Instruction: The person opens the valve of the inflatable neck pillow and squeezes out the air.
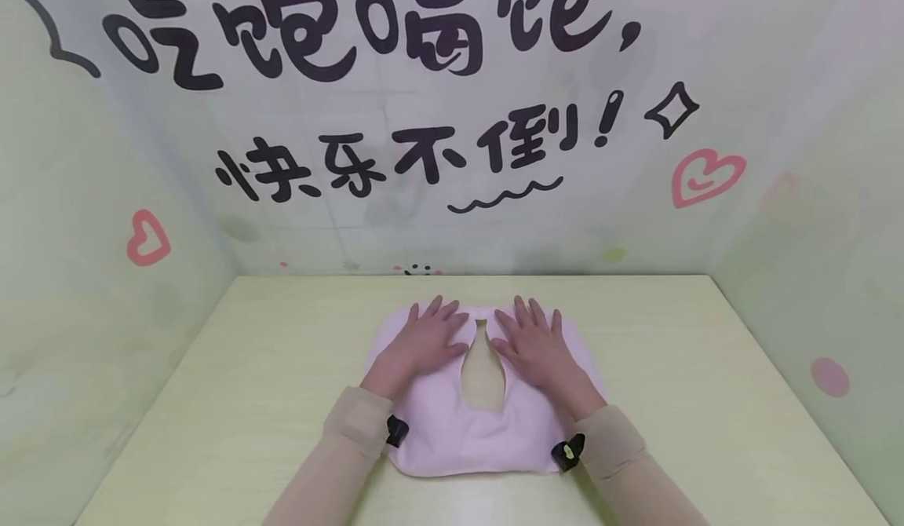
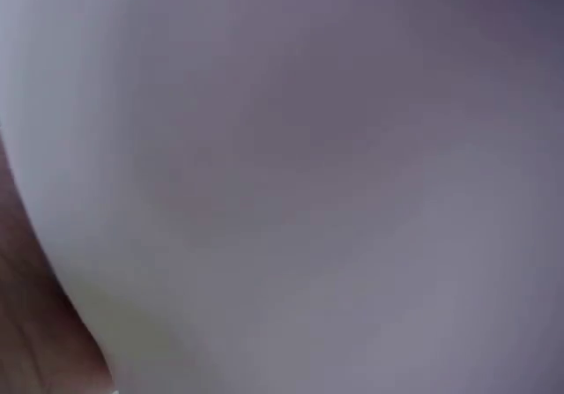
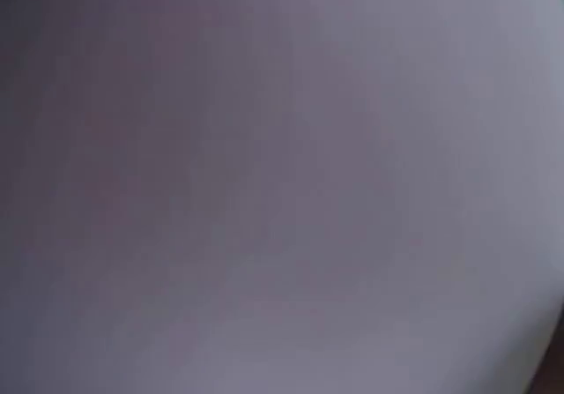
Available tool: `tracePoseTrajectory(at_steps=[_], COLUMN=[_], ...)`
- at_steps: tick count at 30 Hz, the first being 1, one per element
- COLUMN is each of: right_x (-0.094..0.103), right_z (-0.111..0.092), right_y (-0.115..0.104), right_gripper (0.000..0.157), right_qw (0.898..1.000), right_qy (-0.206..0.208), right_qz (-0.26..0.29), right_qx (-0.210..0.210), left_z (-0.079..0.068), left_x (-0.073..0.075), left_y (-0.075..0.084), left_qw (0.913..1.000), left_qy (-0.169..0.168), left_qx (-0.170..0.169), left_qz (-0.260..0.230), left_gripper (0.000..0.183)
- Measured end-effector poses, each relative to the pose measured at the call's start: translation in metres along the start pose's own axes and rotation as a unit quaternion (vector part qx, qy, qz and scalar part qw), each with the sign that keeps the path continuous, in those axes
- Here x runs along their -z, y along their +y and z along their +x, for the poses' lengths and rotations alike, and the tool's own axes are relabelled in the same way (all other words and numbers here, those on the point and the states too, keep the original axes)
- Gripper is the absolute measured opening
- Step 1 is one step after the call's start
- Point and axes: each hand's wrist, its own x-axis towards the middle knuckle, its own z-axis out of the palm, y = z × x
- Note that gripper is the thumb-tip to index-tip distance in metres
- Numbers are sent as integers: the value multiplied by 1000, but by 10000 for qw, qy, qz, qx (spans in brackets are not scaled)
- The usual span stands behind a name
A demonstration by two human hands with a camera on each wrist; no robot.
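A pink cushion-like pad (image 1: 480,443) with rounded corners lies flat on the table. A teardrop-shaped opening runs down its middle, narrow at the far end, and the tabletop shows through it. On the far left part of the pad rests my left hand (image 1: 426,343), palm down with fingers spread. My right hand (image 1: 540,347) lies likewise on the far right part, its thumb near the opening's edge. In both wrist views a blurred pale surface (image 2: 308,209) fills nearly everything, too close to show detail. A bit of skin shows at the left wrist view's lower left.
The pale wood-look table (image 1: 275,353) extends around the pad. White printed walls stand at the back (image 1: 339,235) and on both sides, with large dark lettering and pink hearts. A black wrist device (image 1: 567,453) sits at each sleeve cuff, close to the pad.
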Motion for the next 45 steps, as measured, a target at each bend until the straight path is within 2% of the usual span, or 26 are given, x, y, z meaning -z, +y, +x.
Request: tracePoseTrajectory(at_steps=[8, 21, 29, 33, 39, 43, 45], right_x=[-2, -5, -8, -7, 1, 1, -1], right_z=[1, 6, 4, -1, -18, -30, -35], right_y=[1, -2, -1, -1, -5, -6, -5], right_gripper=[59, 59, 62, 63, 64, 62, 61], right_qw=[9997, 9994, 9990, 9992, 9995, 9990, 9989], right_qy=[-196, -283, -350, -299, 158, 310, 324], right_qz=[-114, -189, -203, -255, -283, -302, -312], right_qx=[-113, -118, -179, -113, -22, 95, 141], left_z=[0, -2, -4, -10, -27, -40, -44], left_x=[-4, -3, -2, 2, 4, 1, -2], left_y=[-2, -5, 2, 7, 11, 12, 12], left_qw=[10000, 9998, 9997, 9994, 9972, 9959, 9960], left_qy=[-69, -150, -80, -40, 401, 631, 643], left_qx=[14, 109, 41, 39, 46, 24, 52], left_qz=[9, 65, 228, 327, 631, 646, 615], left_gripper=[58, 55, 55, 56, 54, 55, 58])
